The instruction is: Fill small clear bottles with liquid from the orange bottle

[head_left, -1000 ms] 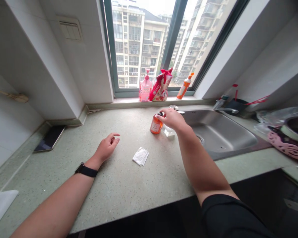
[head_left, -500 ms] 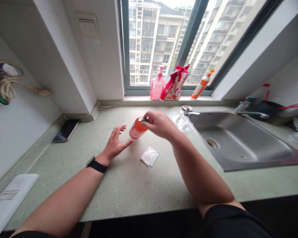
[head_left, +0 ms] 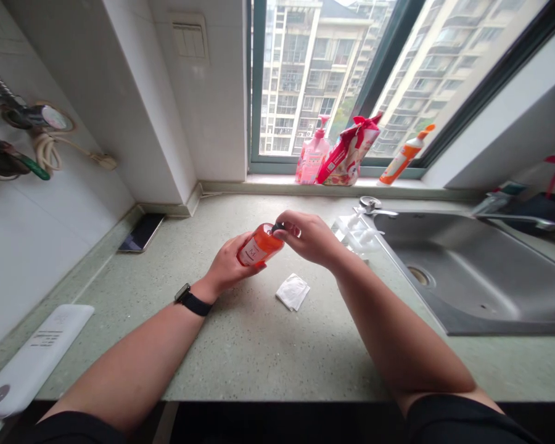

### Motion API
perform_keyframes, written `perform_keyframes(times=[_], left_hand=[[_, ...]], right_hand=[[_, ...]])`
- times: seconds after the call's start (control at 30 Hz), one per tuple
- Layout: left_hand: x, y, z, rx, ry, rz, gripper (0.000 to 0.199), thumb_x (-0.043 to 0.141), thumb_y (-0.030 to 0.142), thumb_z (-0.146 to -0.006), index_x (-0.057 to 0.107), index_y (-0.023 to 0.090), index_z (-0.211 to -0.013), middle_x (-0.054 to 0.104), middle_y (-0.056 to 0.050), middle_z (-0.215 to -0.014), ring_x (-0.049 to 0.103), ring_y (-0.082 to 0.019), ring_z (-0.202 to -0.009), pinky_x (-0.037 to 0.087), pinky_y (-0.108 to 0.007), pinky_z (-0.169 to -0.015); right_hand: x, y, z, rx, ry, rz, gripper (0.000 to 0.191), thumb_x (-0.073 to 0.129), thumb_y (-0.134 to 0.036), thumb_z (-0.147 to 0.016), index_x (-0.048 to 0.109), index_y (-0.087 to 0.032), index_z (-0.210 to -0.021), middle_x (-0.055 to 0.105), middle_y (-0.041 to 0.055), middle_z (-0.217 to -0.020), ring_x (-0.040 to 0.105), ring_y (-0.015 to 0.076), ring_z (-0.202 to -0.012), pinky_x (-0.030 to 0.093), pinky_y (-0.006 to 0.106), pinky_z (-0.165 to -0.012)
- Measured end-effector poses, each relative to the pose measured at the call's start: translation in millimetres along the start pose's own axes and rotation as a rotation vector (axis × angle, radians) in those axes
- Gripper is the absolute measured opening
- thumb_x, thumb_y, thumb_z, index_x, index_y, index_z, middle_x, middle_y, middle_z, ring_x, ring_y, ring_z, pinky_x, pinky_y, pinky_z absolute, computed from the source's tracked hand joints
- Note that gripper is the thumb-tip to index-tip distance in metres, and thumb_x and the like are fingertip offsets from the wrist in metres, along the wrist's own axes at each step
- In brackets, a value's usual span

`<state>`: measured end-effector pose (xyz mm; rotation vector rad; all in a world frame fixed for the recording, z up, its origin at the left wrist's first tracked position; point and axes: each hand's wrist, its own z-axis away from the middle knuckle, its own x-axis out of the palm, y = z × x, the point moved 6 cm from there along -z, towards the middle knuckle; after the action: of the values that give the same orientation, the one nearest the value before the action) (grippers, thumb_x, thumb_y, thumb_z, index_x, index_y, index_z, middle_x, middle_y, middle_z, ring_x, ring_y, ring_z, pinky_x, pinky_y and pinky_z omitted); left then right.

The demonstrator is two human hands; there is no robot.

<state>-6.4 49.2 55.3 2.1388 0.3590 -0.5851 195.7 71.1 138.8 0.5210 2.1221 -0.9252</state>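
My left hand point(head_left: 226, 266) is wrapped around an orange bottle point(head_left: 261, 246) with a pale label, held tilted above the counter. At the bottle's upper right end, the fingers of my right hand point(head_left: 311, 237) pinch its black cap point(head_left: 277, 228). Whether the cap sits on the neck or has come loose I cannot tell. On the counter just below the hands lies a folded white tissue point(head_left: 293, 291). White and clear plastic pieces point(head_left: 361, 237) stand beyond my right wrist, beside the sink.
A steel sink point(head_left: 481, 271) takes up the right side. On the windowsill stand a pink pump bottle point(head_left: 312, 157), a red bag point(head_left: 349, 151) and an orange-and-white bottle point(head_left: 404, 157). At left lie a phone point(head_left: 141, 233) and a long white device point(head_left: 44, 354) on the green counter point(head_left: 240, 357).
My left hand, open beside the bottle before, has closed around it. My right hand keeps its pinch at the cap. The view has shifted, so the scene sits farther right.
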Motion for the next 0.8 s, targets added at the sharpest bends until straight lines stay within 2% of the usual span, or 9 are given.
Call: perform_keyframes(times=[0.1,0.2,0.33,0.43,0.5,0.6,0.7,0.73,0.8], left_hand=[[1.6,3,0,-0.007,-0.042,0.056,0.070,0.085,0.057,-0.085,0.066,0.024,-0.143,0.077,-0.009,-0.127,0.075,-0.028,-0.109,0.059,-0.043,-0.099],[3.4,3,0,-0.003,-0.061,0.081,0.071,0.085,0.057,-0.086,0.064,0.025,-0.145,0.076,-0.009,-0.128,0.074,-0.028,-0.110,0.059,-0.045,-0.101],[0.4,-1,3,0.038,0.039,-0.020,0.074,0.088,0.057,-0.083,0.063,0.026,-0.145,0.067,-0.013,-0.138,0.066,-0.032,-0.125,0.055,-0.051,-0.111],[-1.3,-8,6,0.052,0.098,-0.111,0.075,0.088,0.057,-0.084,0.061,0.027,-0.148,0.058,-0.013,-0.140,0.061,-0.031,-0.129,0.054,-0.050,-0.112],[-2.4,-11,8,0.049,0.124,-0.173,0.076,0.087,0.057,-0.086,0.060,0.028,-0.150,0.056,-0.013,-0.139,0.061,-0.031,-0.126,0.054,-0.049,-0.111],[-4.8,-12,8,0.052,0.161,-0.289,0.078,0.086,0.060,-0.086,0.060,0.029,-0.152,0.058,-0.013,-0.136,0.059,-0.032,-0.126,0.051,-0.052,-0.113],[-7.4,-8,8,0.067,0.208,-0.384,0.080,0.085,0.062,-0.087,0.060,0.026,-0.153,0.060,-0.014,-0.133,0.057,-0.034,-0.125,0.047,-0.054,-0.115],[-7.9,-6,8,0.074,0.222,-0.409,0.078,0.084,0.062,-0.088,0.060,0.025,-0.153,0.061,-0.014,-0.133,0.057,-0.034,-0.124,0.046,-0.054,-0.115],[-7.8,-3,7,0.086,0.237,-0.455,0.075,0.082,0.060,-0.090,0.061,0.025,-0.153,0.062,-0.014,-0.131,0.058,-0.034,-0.122,0.045,-0.053,-0.115]], right_hand=[[-2,-3,0,-0.079,-0.022,-0.024,0.010,0.064,-0.026,-0.100,0.071,-0.023,-0.105,0.073,0.0035,-0.093,0.063,0.0165,-0.079,0.048,0.031,-0.076],[-6,-5,2,-0.127,-0.098,-0.059,0.017,0.059,-0.026,-0.103,0.072,-0.024,-0.113,0.073,0.0055,-0.104,0.067,0.0174,-0.087,0.052,0.032,-0.081],[-10,-3,4,-0.013,-0.146,-0.047,0.032,0.069,-0.038,-0.098,0.066,-0.025,-0.127,0.073,0.0063,-0.108,0.068,0.0197,-0.089,0.053,0.034,-0.080],[-6,1,5,0.131,-0.141,0.102,0.027,0.068,-0.048,-0.099,0.066,-0.023,-0.108,0.071,0.0034,-0.087,0.064,0.0206,-0.078,0.048,0.035,-0.070],[-3,-1,5,0.133,-0.140,0.188,0.023,0.063,-0.044,-0.102,0.064,-0.023,-0.094,0.069,0.0029,-0.081,0.061,0.0201,-0.074,0.045,0.035,-0.068],[-1,-14,6,-0.028,-0.127,0.129,0.011,0.062,-0.032,-0.100,0.065,-0.024,-0.106,0.074,0.0061,-0.104,0.067,0.0208,-0.090,0.050,0.035,-0.079],[-5,-18,7,-0.059,-0.076,0.076,0.036,0.071,-0.036,-0.096,0.061,-0.025,-0.129,0.071,0.0105,-0.131,0.069,0.0240,-0.111,0.053,0.037,-0.090],[-5,-15,7,-0.004,-0.076,0.096,0.038,0.072,-0.041,-0.096,0.062,-0.025,-0.128,0.072,0.0107,-0.129,0.069,0.0250,-0.109,0.052,0.037,-0.089],[-2,-7,7,0.124,-0.129,0.162,0.027,0.066,-0.049,-0.100,0.065,-0.024,-0.109,0.075,0.0085,-0.108,0.069,0.0246,-0.095,0.050,0.037,-0.080]])
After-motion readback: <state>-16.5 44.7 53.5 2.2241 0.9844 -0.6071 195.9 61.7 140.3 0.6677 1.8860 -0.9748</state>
